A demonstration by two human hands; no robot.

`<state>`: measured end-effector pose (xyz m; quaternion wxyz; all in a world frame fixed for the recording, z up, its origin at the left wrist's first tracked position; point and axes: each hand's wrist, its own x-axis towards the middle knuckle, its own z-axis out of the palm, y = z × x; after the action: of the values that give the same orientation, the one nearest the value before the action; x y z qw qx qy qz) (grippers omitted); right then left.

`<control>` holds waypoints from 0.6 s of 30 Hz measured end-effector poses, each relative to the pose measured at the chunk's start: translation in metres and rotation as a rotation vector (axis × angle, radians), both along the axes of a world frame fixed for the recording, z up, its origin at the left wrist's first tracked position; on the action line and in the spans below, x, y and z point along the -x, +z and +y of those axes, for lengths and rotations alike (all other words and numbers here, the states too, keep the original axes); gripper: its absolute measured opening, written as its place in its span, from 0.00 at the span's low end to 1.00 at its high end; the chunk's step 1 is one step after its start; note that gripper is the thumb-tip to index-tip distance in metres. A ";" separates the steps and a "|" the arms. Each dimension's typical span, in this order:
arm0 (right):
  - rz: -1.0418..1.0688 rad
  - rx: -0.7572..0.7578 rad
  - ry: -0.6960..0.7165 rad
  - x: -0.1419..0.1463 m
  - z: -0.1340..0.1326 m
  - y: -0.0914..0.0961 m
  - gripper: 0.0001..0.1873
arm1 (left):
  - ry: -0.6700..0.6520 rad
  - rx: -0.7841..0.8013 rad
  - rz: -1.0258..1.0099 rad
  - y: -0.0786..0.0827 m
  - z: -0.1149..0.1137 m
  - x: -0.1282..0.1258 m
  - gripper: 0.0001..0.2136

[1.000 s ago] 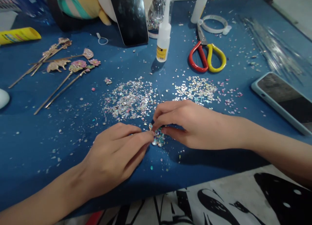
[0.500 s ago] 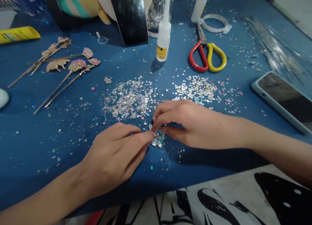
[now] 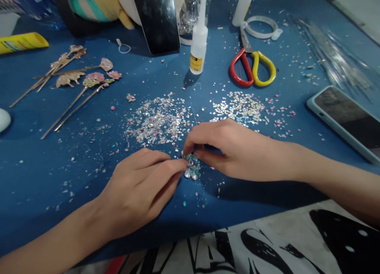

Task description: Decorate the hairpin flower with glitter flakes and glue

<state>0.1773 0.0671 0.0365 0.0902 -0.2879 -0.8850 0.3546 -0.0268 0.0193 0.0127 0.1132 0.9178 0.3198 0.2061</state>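
Note:
A small glittery cluster of sequins (image 3: 192,168) lies on the blue table (image 3: 44,163) between my two hands. My left hand (image 3: 142,191) rests on the table, its thumb and forefinger pinched together against the cluster's left edge. My right hand (image 3: 228,147) comes in from the right, fingers curled and pinched on the top of the same cluster. Just behind the hands, loose sequins are spread in a left pile (image 3: 158,121) and a right pile (image 3: 239,107).
Behind the sequins stand a white glue bottle (image 3: 198,44) and a dark upright phone (image 3: 157,18). Red-and-yellow scissors (image 3: 251,66) and a tape ring (image 3: 261,27) lie at the back right. Several decorated hair sticks (image 3: 74,84) lie left, another phone (image 3: 346,121) right.
My right hand's fingertips have closed in slightly onto the top of the sequin cluster. My left hand has hardly moved.

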 end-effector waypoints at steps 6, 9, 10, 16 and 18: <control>0.009 -0.006 -0.021 0.000 0.000 0.000 0.08 | -0.003 0.016 -0.015 0.001 0.001 -0.001 0.07; 0.012 0.002 -0.033 0.000 -0.001 0.001 0.08 | 0.001 0.014 -0.008 0.002 0.001 -0.001 0.07; 0.018 0.001 -0.033 0.000 -0.001 0.001 0.07 | 0.003 0.012 -0.012 0.002 0.001 -0.001 0.07; 0.037 -0.074 -0.035 0.000 -0.001 -0.001 0.11 | 0.066 0.049 -0.051 0.002 -0.001 0.001 0.07; 0.019 -0.131 -0.015 0.000 0.000 -0.004 0.13 | 0.099 0.057 -0.064 0.003 -0.001 0.001 0.06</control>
<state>0.1775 0.0666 0.0328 0.1199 -0.2846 -0.9032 0.2980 -0.0277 0.0179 0.0160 0.1393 0.8902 0.3668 0.2313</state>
